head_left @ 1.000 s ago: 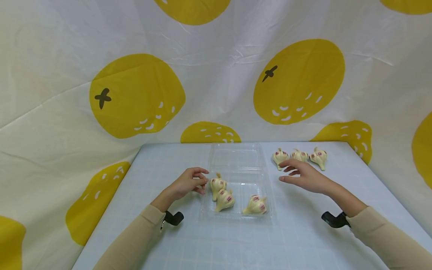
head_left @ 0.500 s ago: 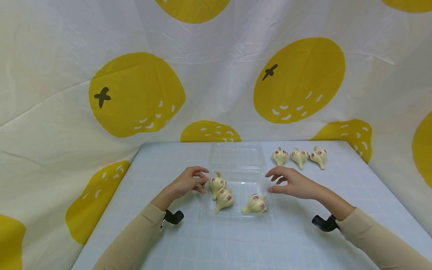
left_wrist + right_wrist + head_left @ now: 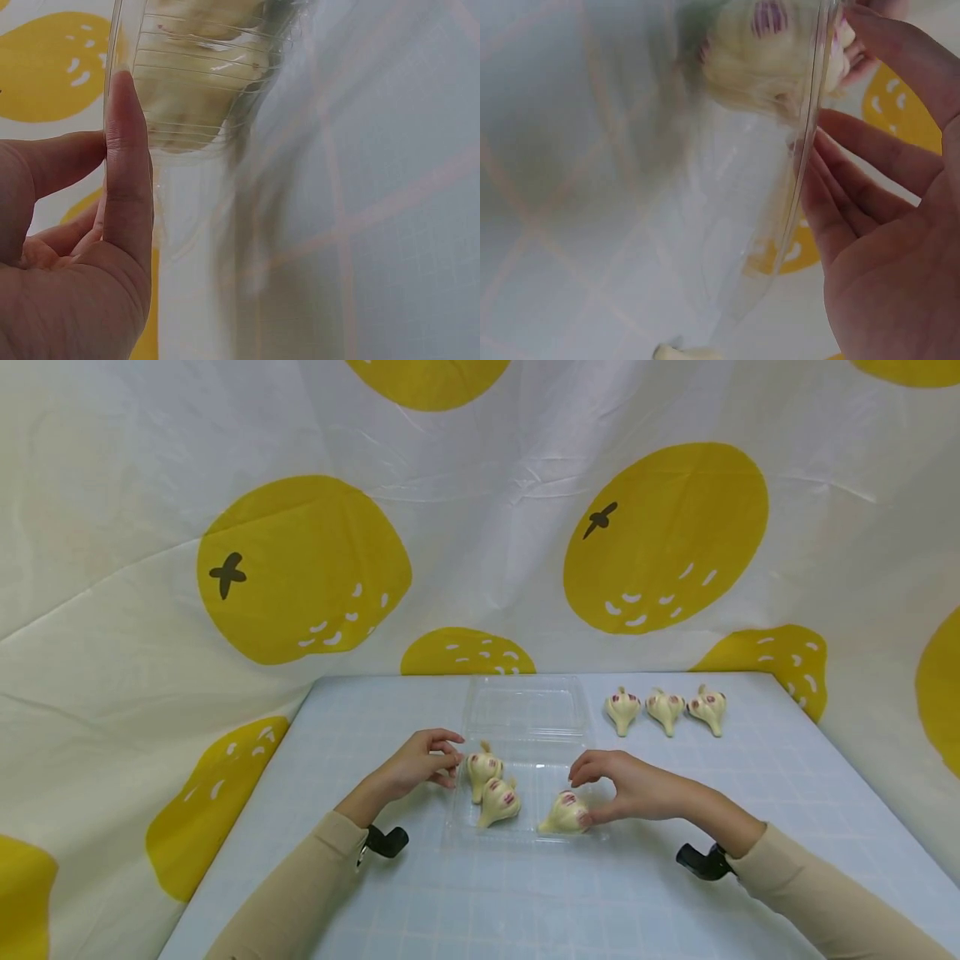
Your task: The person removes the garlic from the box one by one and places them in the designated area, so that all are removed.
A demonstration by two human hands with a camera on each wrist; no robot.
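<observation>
A clear plastic clamshell container [image 3: 531,777] lies with its lid [image 3: 528,706] folded back, away from me. Two garlic bulbs, one farther back [image 3: 484,768] and one nearer [image 3: 498,802], lean together on the left of its base; a third garlic bulb [image 3: 565,814] sits at its front right. My left hand [image 3: 420,764] pinches the container's left rim [image 3: 129,34] between thumb and fingers. Over the right rim my right hand [image 3: 637,787] reaches in with fingers spread around the third bulb. Its thumb overlaps that bulb in the head view, and the other fingers arch above the base.
Three more garlic bulbs, left [image 3: 622,712], middle [image 3: 665,712] and right [image 3: 707,710], stand in a row at the back right of the table [image 3: 420,893]. Behind the table hangs a white cloth [image 3: 480,527] printed with yellow fruit.
My right hand has moved left and nearer, from beside the back row of garlic to the bulb at the container's front right. My left hand has stayed at the left rim.
</observation>
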